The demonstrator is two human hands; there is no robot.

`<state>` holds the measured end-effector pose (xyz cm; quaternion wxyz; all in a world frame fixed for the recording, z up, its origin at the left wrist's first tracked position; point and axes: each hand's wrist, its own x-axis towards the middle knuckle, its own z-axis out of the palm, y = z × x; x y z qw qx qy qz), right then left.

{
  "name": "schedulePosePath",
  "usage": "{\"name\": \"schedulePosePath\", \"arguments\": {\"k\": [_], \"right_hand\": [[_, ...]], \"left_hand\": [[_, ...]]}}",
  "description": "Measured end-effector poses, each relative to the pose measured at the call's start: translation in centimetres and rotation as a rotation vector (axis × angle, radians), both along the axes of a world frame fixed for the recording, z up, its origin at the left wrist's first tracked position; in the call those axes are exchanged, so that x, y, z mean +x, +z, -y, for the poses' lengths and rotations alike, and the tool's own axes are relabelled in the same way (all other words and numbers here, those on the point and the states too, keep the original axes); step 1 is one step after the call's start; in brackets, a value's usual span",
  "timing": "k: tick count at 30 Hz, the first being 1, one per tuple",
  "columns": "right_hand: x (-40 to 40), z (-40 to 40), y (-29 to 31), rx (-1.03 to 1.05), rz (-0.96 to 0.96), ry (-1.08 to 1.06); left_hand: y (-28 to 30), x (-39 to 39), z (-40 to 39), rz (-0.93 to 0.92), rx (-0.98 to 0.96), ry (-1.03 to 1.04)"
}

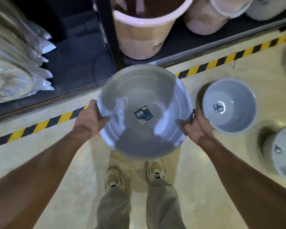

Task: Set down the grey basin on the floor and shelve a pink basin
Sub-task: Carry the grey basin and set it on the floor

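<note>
A large grey basin with a blue label on its bottom hangs in the air in front of me, above my feet. My left hand grips its left rim and my right hand grips its right rim. Pink basins stand on the low dark shelf just beyond it, one left and another to the right. The picture is blurred by motion.
Two more grey basins sit on the cream floor to my right. Yellow-black hazard tape runs along the shelf's foot. Plastic-wrapped bundles fill the shelf bay at left. A black shelf post divides the bays.
</note>
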<state>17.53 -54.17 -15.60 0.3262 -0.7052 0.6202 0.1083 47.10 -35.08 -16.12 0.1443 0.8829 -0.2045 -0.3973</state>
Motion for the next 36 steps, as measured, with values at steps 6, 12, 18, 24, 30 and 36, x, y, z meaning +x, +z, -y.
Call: {"name": "schedulePosePath", "arguments": {"k": [6,12,18,24,30,36], "right_hand": [[-8.6,3.5,6.6,-0.047,0.014,-0.189],[-19.6,5.9,9.7,-0.091,0.023,-0.414],[-30.1,8.2,10.7,-0.077,-0.078,-0.518],[-36.5,11.5,10.5,-0.085,-0.081,-0.565],[-37.4,15.3,8.0,-0.074,-0.054,-0.584],[-35.9,17.9,4.6,0.009,-0.056,-0.721]], "left_hand": [[6.7,-5.7,9.6,-0.011,-0.030,-0.187],[10.0,-14.3,19.0,-0.023,-0.038,-0.413],[10.4,-24.4,26.7,0.002,-0.020,-0.579],[9.7,-30.9,32.9,-0.012,-0.015,-0.668],[8.2,-31.5,38.6,0.000,0.028,-0.752],[5.6,-31.2,42.7,0.001,0.049,-0.773]]}}
